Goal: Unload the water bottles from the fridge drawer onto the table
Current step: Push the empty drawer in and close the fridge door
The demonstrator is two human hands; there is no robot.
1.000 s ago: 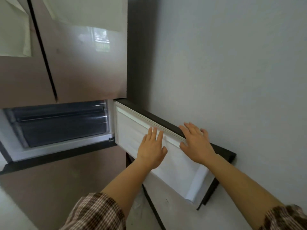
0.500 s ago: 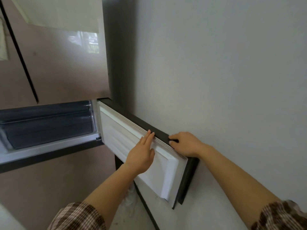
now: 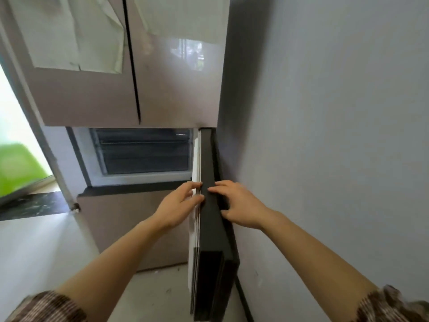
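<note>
Head view looks down the front of the fridge (image 3: 176, 89), whose lower compartment door (image 3: 210, 228) stands swung out toward me, seen almost edge-on, just beside the grey wall (image 3: 325, 112) on the right. My left hand (image 3: 178, 205) is on the door's white inner side near its top edge. Its fingers are loosely bent, their tips touch the white lining, and they wrap round nothing. My right hand (image 3: 241, 205) is on the other side, its fingers laid nearly straight across the dark top edge of the door, the back of the hand toward the wall; it clasps nothing either. The two hands face each other with the door's edge between them. Behind the door, in the open compartment under the two upper doors, sits the fridge drawer (image 3: 144, 154), pushed in, with a dark smoky front; what lies in it I cannot tell. Below the compartment is the beige lower panel (image 3: 130, 228). Sheets of paper (image 3: 76, 31) hang on the upper left door. Plaid sleeves (image 3: 46, 307) show at both bottom corners, and a blurred green shape (image 3: 18, 166) lies beyond the fridge's left edge.
</note>
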